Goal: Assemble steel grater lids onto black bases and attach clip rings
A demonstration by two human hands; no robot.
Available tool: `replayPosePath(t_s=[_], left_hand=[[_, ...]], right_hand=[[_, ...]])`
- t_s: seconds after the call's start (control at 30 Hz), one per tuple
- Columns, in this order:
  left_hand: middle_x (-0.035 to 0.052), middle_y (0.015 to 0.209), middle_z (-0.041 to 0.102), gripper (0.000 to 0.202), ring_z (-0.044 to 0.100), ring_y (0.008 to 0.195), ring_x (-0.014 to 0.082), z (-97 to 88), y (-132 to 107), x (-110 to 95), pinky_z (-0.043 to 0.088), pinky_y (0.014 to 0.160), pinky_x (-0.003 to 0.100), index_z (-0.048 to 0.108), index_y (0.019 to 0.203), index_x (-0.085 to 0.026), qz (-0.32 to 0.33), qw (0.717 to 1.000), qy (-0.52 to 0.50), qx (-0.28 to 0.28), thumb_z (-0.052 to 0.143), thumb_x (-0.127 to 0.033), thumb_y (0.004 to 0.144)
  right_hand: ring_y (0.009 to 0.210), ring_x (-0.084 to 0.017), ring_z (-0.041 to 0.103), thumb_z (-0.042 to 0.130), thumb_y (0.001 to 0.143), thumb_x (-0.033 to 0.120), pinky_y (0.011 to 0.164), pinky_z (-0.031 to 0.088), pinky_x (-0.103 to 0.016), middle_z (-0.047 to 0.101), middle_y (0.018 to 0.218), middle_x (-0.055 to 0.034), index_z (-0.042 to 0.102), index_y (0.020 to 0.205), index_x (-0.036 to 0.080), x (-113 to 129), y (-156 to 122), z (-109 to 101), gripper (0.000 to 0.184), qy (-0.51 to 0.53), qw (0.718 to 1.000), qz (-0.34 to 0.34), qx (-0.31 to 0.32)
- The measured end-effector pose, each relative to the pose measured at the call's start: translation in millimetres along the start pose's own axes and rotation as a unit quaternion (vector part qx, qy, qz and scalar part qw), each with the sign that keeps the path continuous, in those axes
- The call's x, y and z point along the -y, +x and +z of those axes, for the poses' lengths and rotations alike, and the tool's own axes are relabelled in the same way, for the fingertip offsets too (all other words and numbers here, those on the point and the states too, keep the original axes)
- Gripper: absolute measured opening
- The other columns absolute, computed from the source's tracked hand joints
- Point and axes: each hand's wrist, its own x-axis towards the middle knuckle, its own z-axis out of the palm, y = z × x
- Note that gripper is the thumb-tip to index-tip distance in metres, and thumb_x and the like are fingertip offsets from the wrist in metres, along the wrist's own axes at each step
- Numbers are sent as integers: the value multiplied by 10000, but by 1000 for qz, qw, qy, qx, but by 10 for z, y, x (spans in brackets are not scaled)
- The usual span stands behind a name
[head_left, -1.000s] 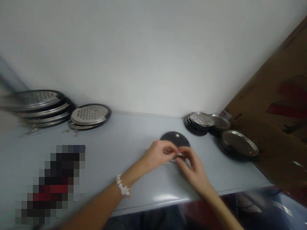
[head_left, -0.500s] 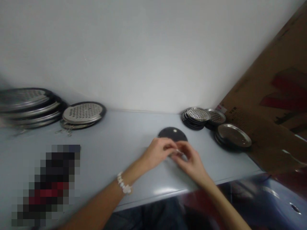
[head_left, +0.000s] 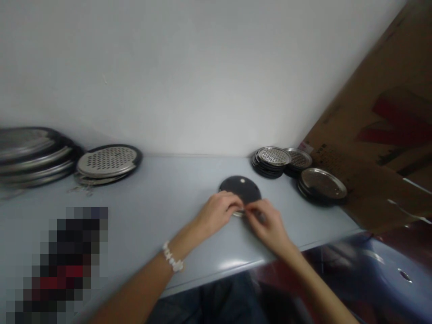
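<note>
A round black disc (head_left: 240,185) with one pale spot near its far rim lies on the grey table (head_left: 182,184). A bit of silvery rim shows at its near side. My left hand (head_left: 218,210) is bent over that near side, thumb and fingers pinched together. From the right, my right hand (head_left: 272,225) meets it, its thumb and forefinger closed in a pinch by the left fingertips. What lies between the fingertips is too small and blurred to name. Part of the disc is hidden by both hands.
Stacked round metal graters (head_left: 107,161) with black rims stand at the left, beside a taller stack (head_left: 37,157). Smaller grater discs (head_left: 272,157) and shiny round plates (head_left: 322,184) are at the right. A cardboard box (head_left: 364,148) borders the table, and a blue stool (head_left: 401,274) stands below.
My fingertips have come closer together at the disc's near side, and the right hand's pinch has narrowed. More of the disc shows now. The whole view has shifted slightly.
</note>
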Motion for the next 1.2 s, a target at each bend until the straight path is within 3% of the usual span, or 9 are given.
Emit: replayPosePath(t_s=[0.2,0.4,0.87,1.2], left_hand=[[20,897,741,174,672,885,193,-6,-11,57,516,858,311,719,902,-188,25,998,58,7,626,-42,925],[48,919,717,194,643,917,217,-19,-23,108,514,890,350,700,906,-168,51,994,99,25,584,-14,927],[47,909,743,165,674,906,206,-13,2,163,524,872,327,736,900,-174,66,992,103,38,637,-43,914],[44,906,721,192,664,871,193,46,34,146,538,845,314,744,917,-173,88,989,112,41,615,-31,923]], right_hand=[[888,-251,585,556,950,144,836,467,-428,714,879,-52,649,963,236,-55,6,69,131,-28,998,-59,-1],[896,-217,647,542,949,117,1086,419,-545,688,906,-44,632,980,235,-163,72,102,151,-28,994,-107,22],[850,-199,658,554,950,103,1048,525,-508,670,902,-52,677,977,231,-287,89,34,180,-20,988,-146,34],[851,-193,658,550,965,139,1077,520,-512,658,880,-43,675,939,232,-321,121,-39,158,-10,985,-163,48]])
